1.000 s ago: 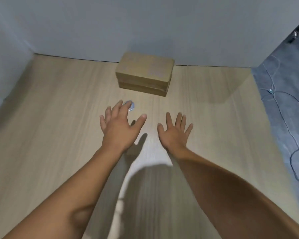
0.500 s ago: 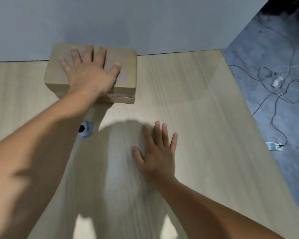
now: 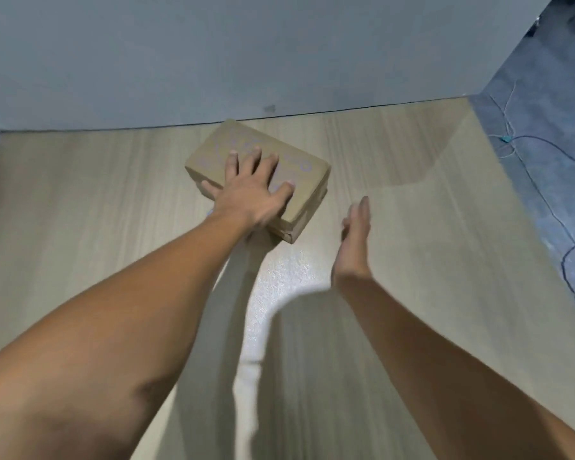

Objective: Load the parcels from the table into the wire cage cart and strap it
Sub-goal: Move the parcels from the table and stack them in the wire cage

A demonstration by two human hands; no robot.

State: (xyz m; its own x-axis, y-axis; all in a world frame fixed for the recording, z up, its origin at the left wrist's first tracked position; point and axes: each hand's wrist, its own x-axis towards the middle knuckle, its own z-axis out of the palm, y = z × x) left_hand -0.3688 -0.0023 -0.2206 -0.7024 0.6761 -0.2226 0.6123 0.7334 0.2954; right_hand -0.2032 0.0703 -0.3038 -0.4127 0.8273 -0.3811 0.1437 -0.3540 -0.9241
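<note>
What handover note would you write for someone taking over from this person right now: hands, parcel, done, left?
Left hand: open, pressing flat on the parcel top.
Right hand: open, edge-on, right of the parcel, not touching.
Parcel: on the table near the wall, angled.
Done: no loading visible; cart not in view.
Left: lift parcel, load cart, strap it.

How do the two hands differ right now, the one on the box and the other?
The left hand lies palm-down on the cardboard parcel, fingers spread; the right hand is turned edge-on, fingers together. The left touches the parcel; the right stands apart, to its right. Both are open, and neither grips anything.
</note>
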